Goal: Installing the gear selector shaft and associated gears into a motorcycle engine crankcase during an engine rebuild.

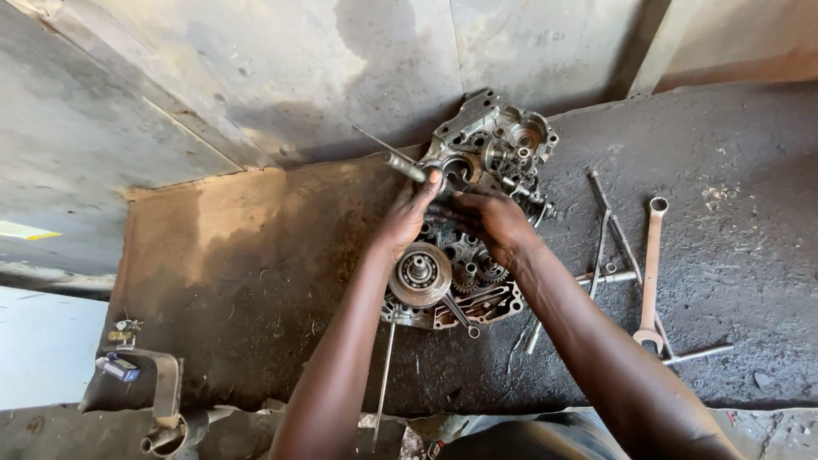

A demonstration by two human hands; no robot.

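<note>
An open metal engine case (494, 140) with gears and a round clutch hub (420, 274) lies on a dark mat. My left hand (409, 213) grips a steel shaft-like tool (402, 165) that points up-left from the case's middle. Close beside it, my right hand (494, 223) rests on the gears, its fingers curled around a dark part inside the case; what it grips is hidden.
A combination wrench (652, 273) and several long rods and socket bars (607, 247) lie right of the case. A thin rod (385, 375) lies below it. A bent metal bracket (162, 400) sits at the lower left. Concrete floor (256, 77) lies beyond the mat.
</note>
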